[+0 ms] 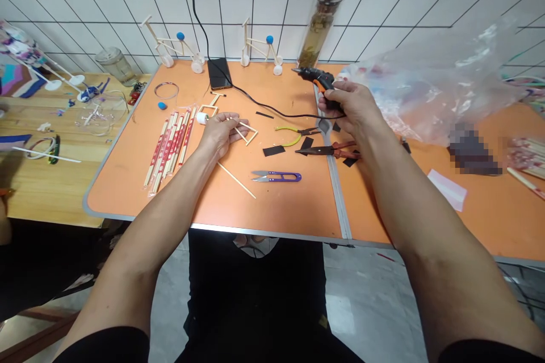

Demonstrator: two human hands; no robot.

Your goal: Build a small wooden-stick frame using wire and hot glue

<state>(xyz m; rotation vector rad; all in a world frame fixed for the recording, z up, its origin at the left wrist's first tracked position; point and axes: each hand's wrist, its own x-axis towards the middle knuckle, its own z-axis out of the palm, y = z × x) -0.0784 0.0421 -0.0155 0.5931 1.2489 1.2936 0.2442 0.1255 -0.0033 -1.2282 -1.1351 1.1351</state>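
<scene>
My left hand (219,135) is closed on a small triangular frame of wooden sticks (252,138) above the orange table. In my right hand (351,103) is a black hot glue gun (314,75) with an orange trigger, its nozzle pointing left, well apart from the frame. A second stick frame (208,108) and a white roll (202,118) lie just beyond my left hand. Below that hand rests a loose thin stick (237,180). Purple thread snips (276,176), yellow-handled pliers (293,135) and red-handled pliers (326,150) lie between my forearms.
Two stick bicycle models (170,48) with blue balls stand at the back, near a phone (219,72) and a tall bottle (319,25). Wrapped chopsticks (168,147) lie left. A plastic bag (426,85) fills the right. The black cord (272,106) crosses the table.
</scene>
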